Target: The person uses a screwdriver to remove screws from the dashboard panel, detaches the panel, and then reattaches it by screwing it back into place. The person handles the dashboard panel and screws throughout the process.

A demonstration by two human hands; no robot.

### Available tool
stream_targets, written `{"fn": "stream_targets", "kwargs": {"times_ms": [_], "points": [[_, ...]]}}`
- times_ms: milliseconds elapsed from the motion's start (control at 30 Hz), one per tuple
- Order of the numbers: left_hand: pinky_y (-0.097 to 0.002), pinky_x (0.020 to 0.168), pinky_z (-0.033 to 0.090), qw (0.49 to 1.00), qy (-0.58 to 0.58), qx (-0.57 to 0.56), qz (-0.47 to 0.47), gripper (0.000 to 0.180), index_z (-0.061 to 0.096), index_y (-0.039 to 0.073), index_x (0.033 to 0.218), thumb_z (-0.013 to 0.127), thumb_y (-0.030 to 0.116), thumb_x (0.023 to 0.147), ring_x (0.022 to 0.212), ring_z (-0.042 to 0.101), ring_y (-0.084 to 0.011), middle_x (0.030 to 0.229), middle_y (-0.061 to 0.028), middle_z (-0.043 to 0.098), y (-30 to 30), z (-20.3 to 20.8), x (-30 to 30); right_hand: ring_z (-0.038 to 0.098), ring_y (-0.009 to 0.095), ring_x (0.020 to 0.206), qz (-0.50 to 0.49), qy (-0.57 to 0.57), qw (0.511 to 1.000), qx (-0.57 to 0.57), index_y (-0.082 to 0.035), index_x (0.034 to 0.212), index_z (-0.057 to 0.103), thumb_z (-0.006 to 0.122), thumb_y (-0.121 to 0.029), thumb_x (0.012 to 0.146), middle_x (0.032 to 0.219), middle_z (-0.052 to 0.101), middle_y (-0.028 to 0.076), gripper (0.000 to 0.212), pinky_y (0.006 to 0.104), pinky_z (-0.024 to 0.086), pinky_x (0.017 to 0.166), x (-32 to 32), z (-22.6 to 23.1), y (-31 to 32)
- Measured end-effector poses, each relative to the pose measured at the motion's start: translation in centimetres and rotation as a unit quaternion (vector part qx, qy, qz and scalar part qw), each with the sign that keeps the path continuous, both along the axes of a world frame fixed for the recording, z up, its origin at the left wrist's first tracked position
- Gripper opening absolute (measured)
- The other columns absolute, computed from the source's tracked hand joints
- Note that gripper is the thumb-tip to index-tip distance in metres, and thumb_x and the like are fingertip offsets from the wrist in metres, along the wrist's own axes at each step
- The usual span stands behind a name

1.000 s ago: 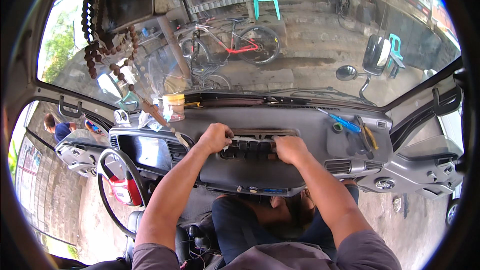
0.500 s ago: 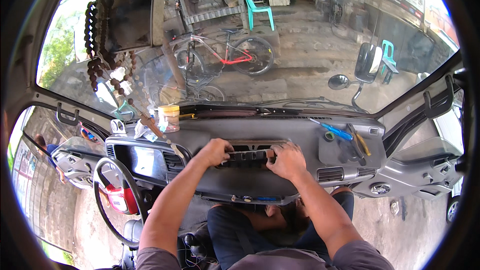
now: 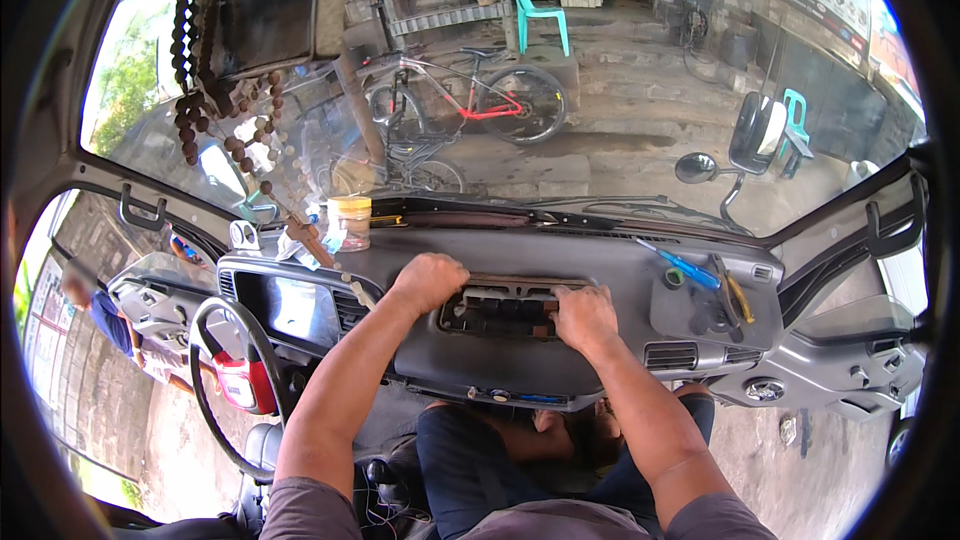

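Note:
A dark slotted strip (image 3: 510, 293) lies along the upper edge of a rectangular opening (image 3: 478, 327) in the grey dashboard (image 3: 430, 361). My left hand (image 3: 432, 283) is closed at the strip's left end, by the opening's upper left corner; its fingertips are partly hidden. At the other end, my right hand (image 3: 586, 317) is closed, with thumb and fingers at the strip's right end. Beside the right fingers a small brownish block (image 3: 541, 331) shows at the opening's lower right. Dark parts inside the opening are too shadowed to make out.
On the dashboard's right lie a blue screwdriver (image 3: 690, 268), yellow-handled pliers (image 3: 739, 302) and a roll of tape (image 3: 674, 278). A yellow-lidded jar (image 3: 349, 222) stands left, under hanging beads (image 3: 187, 70). The steering wheel (image 3: 203, 380) is lower left. A person (image 3: 112, 320) stands outside the left door.
The slotted strip has moved up and away from me, showing more of the opening below it. My left hand has gone up with it. The person outside shows more; the view has shifted slightly.

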State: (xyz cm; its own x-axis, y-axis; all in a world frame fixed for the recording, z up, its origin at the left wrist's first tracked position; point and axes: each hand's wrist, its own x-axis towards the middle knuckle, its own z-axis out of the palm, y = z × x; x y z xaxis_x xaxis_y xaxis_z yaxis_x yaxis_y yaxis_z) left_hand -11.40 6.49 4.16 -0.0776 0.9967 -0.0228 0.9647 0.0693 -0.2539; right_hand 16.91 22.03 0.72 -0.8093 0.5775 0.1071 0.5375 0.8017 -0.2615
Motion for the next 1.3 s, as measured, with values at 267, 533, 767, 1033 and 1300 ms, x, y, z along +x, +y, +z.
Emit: {"fn": "stream_targets", "kwargs": {"times_ms": [267,533,767,1033,1300], "points": [[-0.0473,0.113,0.051,0.994,-0.088,-0.064,-0.008,0.028,0.083,0.012,0.108,0.086,0.033,0.089,0.128,0.067,-0.0320,0.118,-0.0071,0.075,-0.1,0.7,-0.3,0.076,0.038,0.113,0.026,-0.028,0.999,-0.005,-0.011,0.129,0.078,0.080,-0.034,0.099,0.111,0.082,0.020,0.038,0.0515,0.049,0.109,0.0,0.3,0.6],[-0.0466,0.105,0.056,0.999,-0.033,-0.041,0.002,0.021,0.084,0.013,0.101,0.084,0.029,0.088,0.120,0.074,-0.0304,0.115,-0.0071,0.079,0.0,0.0,-0.6,0.074,0.040,0.121,0.050,0.016,0.998,-0.032,-0.012,0.133,0.076,0.079,-0.026,0.100,0.116,0.080,0.024,0.037,0.0568,0.050,0.117,-0.4,-0.1,0.7],[-0.0484,0.100,0.060,0.999,-0.022,-0.009,0.038,0.017,0.085,0.010,0.097,0.079,0.020,0.086,0.108,0.079,-0.0334,0.105,-0.0130,0.083,0.1,-0.3,-0.3,0.076,0.044,0.111,0.032,-0.023,0.999,-0.022,-0.009,0.125,0.075,0.080,-0.025,0.099,0.112,0.081,0.022,0.031,0.0580,0.056,0.106,-1.2,0.9,0.4],[-0.0485,0.101,0.060,0.994,-0.076,-0.016,0.075,0.019,0.086,0.010,0.099,0.078,0.020,0.085,0.108,0.079,-0.0347,0.106,-0.0140,0.083,0.2,0.0,-0.4,0.075,0.048,0.113,0.005,-0.020,0.998,-0.064,-0.011,0.129,0.074,0.080,-0.026,0.098,0.114,0.080,0.023,0.034,0.0586,0.061,0.098,-1.1,1.9,-0.4],[-0.0503,0.103,0.059,0.997,-0.067,-0.031,0.026,0.030,0.086,0.008,0.100,0.085,0.035,0.088,0.113,0.078,-0.0374,0.110,-0.0149,0.083,-0.6,-0.2,0.2,0.074,0.045,0.119,0.127,-0.054,0.987,-0.083,-0.009,0.136,0.073,0.081,-0.015,0.096,0.128,0.077,0.023,0.041,0.0540,0.059,0.102,-1.7,0.6,3.9]]}}
